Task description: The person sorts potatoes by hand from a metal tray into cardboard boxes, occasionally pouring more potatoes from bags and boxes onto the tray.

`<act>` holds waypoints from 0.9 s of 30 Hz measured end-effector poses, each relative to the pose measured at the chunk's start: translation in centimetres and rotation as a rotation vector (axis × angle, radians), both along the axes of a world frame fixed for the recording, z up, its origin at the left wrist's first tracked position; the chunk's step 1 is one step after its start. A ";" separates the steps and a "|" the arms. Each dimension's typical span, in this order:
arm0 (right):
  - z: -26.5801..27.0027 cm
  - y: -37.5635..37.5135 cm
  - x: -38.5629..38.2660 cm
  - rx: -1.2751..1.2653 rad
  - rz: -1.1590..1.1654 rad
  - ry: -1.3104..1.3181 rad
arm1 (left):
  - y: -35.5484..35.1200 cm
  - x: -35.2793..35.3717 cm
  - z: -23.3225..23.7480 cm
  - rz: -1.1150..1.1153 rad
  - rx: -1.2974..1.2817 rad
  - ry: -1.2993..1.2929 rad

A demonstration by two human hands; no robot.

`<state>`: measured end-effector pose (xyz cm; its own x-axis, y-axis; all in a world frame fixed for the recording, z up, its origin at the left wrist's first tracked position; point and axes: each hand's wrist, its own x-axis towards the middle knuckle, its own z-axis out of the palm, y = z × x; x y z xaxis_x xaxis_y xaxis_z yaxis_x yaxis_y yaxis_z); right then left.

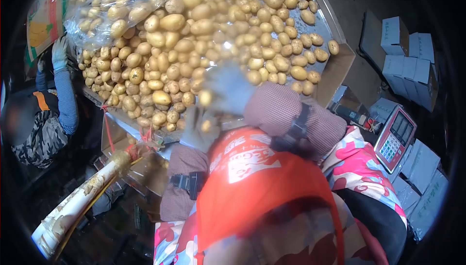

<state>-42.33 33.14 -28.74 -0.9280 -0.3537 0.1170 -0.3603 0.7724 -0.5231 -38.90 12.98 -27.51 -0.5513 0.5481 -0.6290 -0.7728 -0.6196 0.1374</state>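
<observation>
Grey-gloved left hand (198,130) holds a potato (206,126), long axis blurred.

- The potatoes (194,46) are showing pale yellow-tan skins.
- The left hand (199,129) and the right hand (228,88) are wearing grey-blue gloves.
- The sleeves (276,112) are showing a fine reddish-brown check.
- The apron (257,187) is showing orange-red with white print.
- The jacket (359,163) is showing pink, red and white blotches.
- The co-worker's sleeve (66,100) is showing blue stripes, and the co-worker's glove (59,54) is looking pale blue.
- The scale (394,139) is showing a red casing, and the boxes (403,56) are looking white.
</observation>
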 end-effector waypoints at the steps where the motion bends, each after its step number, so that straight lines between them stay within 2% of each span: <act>1: -0.7 0.0 0.6 -0.082 -0.031 0.061 | 0.0 -0.4 0.0 0.016 0.086 -0.035; 2: -2.1 0.1 1.1 -0.163 -0.062 0.129 | -0.4 -0.6 -1.0 -0.006 0.133 -0.007; 4: -3.4 1.8 0.0 -0.138 -0.087 0.144 | -1.3 -0.9 -3.8 -0.038 0.222 0.054; 5: -4.4 4.5 -1.8 -0.034 -0.092 0.082 | -0.1 -0.9 -1.6 -0.041 0.053 -0.048; 6: -5.4 7.2 -3.4 0.067 -0.095 0.019 | 0.1 -0.7 -1.6 -0.065 -0.013 -0.074; 8: -5.9 12.1 -4.9 0.238 -0.037 0.514 | 0.1 -0.2 -1.6 -0.103 -0.151 -0.122; 10: -2.6 14.5 -6.9 0.465 -0.190 0.048 | -0.3 0.4 -3.0 -0.053 -0.359 -0.120; 11: -3.6 17.5 -6.7 0.346 -0.167 0.157 | -0.4 0.7 -3.2 -0.033 -0.462 -0.126; 13: -4.9 22.2 -5.4 0.376 -0.226 0.173 | -0.9 0.0 -3.1 -0.072 -0.477 -0.145; 14: -3.3 23.0 -4.2 0.521 -0.307 0.068 | -0.9 -0.1 -2.7 -0.094 -0.482 -0.157; 15: -2.2 24.2 -2.9 0.499 -0.340 -0.038 | -0.4 0.0 -2.4 -0.069 -0.560 -0.143; 18: -1.9 28.2 1.5 0.351 -0.436 -0.197 | -1.6 0.3 -4.2 -0.061 -0.474 -0.107; 19: -2.3 28.7 3.0 0.287 -0.468 -0.226 | -1.9 0.3 -4.7 -0.065 -0.470 -0.097; 22: -3.1 27.4 7.3 0.558 -0.537 0.109 | -2.0 0.5 -5.3 -0.078 -0.485 -0.078; 25: -1.3 19.7 7.0 0.246 -0.357 0.192 | -1.5 0.2 -4.9 -0.084 -0.533 -0.071; 27: -1.9 17.3 5.4 0.252 -0.161 0.238 | -1.7 0.4 -5.5 -0.048 -0.568 -0.088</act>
<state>-36.96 50.39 -30.62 -0.9314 -0.2504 0.2642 -0.3120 0.9230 -0.2253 -38.47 11.31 -33.03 -0.4664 0.1341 -0.8743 -0.8218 -0.4315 0.3722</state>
